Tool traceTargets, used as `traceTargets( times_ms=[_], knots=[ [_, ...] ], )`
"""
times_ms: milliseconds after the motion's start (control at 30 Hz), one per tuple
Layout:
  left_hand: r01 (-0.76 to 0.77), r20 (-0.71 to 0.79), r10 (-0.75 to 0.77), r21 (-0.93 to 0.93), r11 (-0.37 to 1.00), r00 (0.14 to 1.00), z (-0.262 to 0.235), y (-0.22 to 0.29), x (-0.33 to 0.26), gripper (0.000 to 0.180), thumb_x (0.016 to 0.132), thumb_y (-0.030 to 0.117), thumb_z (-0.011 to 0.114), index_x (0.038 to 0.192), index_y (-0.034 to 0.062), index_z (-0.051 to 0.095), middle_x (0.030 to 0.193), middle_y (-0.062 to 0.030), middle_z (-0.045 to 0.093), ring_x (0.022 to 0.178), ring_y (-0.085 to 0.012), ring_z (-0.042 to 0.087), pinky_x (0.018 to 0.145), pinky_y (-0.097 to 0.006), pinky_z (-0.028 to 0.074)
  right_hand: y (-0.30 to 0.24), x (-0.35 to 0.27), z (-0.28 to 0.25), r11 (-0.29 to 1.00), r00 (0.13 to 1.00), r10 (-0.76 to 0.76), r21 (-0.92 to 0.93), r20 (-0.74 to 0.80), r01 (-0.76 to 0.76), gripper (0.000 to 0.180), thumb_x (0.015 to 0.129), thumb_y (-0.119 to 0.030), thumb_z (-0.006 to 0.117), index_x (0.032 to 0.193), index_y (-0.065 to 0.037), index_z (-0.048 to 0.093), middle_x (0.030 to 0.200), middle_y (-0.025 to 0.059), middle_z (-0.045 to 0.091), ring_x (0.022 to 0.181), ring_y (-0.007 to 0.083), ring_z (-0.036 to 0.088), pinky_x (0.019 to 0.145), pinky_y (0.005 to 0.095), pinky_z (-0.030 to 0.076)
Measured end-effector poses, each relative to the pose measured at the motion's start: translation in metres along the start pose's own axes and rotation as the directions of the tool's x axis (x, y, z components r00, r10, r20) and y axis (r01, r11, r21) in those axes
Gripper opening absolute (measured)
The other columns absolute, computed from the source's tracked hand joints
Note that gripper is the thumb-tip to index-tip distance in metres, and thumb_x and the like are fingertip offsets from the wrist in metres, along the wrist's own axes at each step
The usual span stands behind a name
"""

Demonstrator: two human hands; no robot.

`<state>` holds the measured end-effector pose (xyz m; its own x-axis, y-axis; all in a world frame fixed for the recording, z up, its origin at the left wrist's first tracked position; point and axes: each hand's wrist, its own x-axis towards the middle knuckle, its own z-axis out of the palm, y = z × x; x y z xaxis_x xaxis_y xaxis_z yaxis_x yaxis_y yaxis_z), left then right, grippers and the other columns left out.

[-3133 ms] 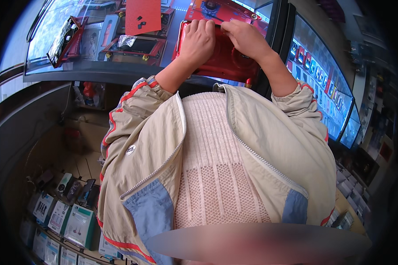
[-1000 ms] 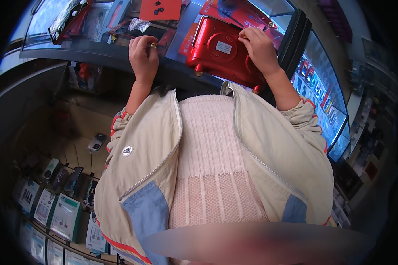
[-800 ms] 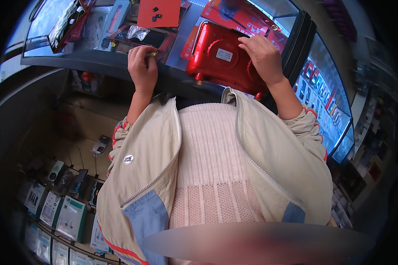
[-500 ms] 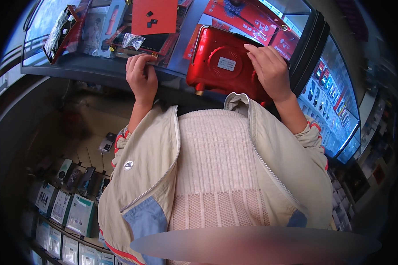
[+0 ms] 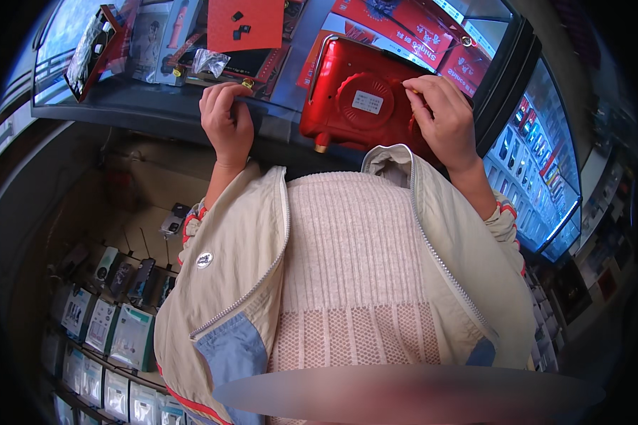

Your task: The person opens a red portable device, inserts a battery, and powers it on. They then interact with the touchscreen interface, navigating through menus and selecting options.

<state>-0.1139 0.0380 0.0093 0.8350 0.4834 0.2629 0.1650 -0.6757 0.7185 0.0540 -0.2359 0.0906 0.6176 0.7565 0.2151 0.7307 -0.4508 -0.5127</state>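
Presently, in the head view, a red device [image 5: 326, 95] lies on the right part of a glass-topped desk [image 5: 138, 117], its back with a round ridged panel and a white label [image 5: 366, 102] facing up. A thin metal handle [image 5: 321, 60] runs along its left side, and a gold-tipped foot [image 5: 322, 144] sticks out at its near left corner.

The right hand [image 5: 441, 113] is over the device's right part, thumb and fingertips drawn close together; I cannot tell whether this grip holds anything small. The left hand [image 5: 226, 120] is at the desk's near edge, well apart from the device, with curled fingers just beside a gold knob [image 5: 248, 83]. Whether its grip is on the knob cannot be told.

Farther away, a red card [image 5: 266, 28] bears several small black pieces [image 5: 243, 30], and a crumpled clear wrapper [image 5: 210, 62] sits nearer. To the right stands a lit display case [image 5: 535, 152]; packages [image 5: 131, 338] hang near, at left.
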Motion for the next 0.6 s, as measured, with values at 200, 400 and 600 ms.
traceTargets(
  times_ms=[200, 400, 600],
  knots=[
    [0.006, 0.017, -0.006, -0.036, 0.999, 1.000, -0.001, 0.000, -0.002, 0.028, 0.069, -0.014, 0.051, 0.087, 0.0025, 0.065, 0.089, -0.0090, 0.064, 0.087, -0.0255, 0.060, 0.078, -0.031, 0.047, 0.002, -0.004, 0.003, 1.000, 1.000, -0.019, 0.023, -0.010, 0.020, 0.019, 0.078, -0.001, 0.074, 0.096, -0.001, 0.069, 0.087, 0.0111, 0.067, 0.081, 0.0270, 0.065, 0.072, 0.0339, 0.054],
    [-0.034, 0.132, 0.044, -0.073, 0.997, 0.990, 0.005, 0.022, -0.021, 0.032, 0.065, -0.010, 0.054, 0.090, 0.0057, 0.067, 0.090, -0.0082, 0.064, 0.088, -0.0272, 0.059, 0.081, -0.035, 0.042, -0.011, -0.004, -0.002, 0.993, 0.997, 0.020, 0.117, -0.081, -0.010, 0.018, 0.080, -0.002, 0.073, 0.098, -0.001, 0.070, 0.088, 0.0115, 0.068, 0.079, 0.0263, 0.066, 0.069, 0.0333, 0.055],
    [-0.117, 0.157, 0.122, -0.041, 0.992, 0.980, 0.006, 0.023, -0.019, 0.032, 0.065, -0.012, 0.053, 0.089, 0.0040, 0.067, 0.088, -0.0083, 0.064, 0.085, -0.0262, 0.059, 0.079, -0.033, 0.043, -0.035, 0.008, 0.018, 0.944, 0.999, 0.024, 0.330, -0.023, -0.015, 0.017, 0.080, -0.003, 0.073, 0.096, -0.001, 0.068, 0.085, 0.0131, 0.068, 0.075, 0.0261, 0.067, 0.068, 0.0336, 0.055]
  ],
)
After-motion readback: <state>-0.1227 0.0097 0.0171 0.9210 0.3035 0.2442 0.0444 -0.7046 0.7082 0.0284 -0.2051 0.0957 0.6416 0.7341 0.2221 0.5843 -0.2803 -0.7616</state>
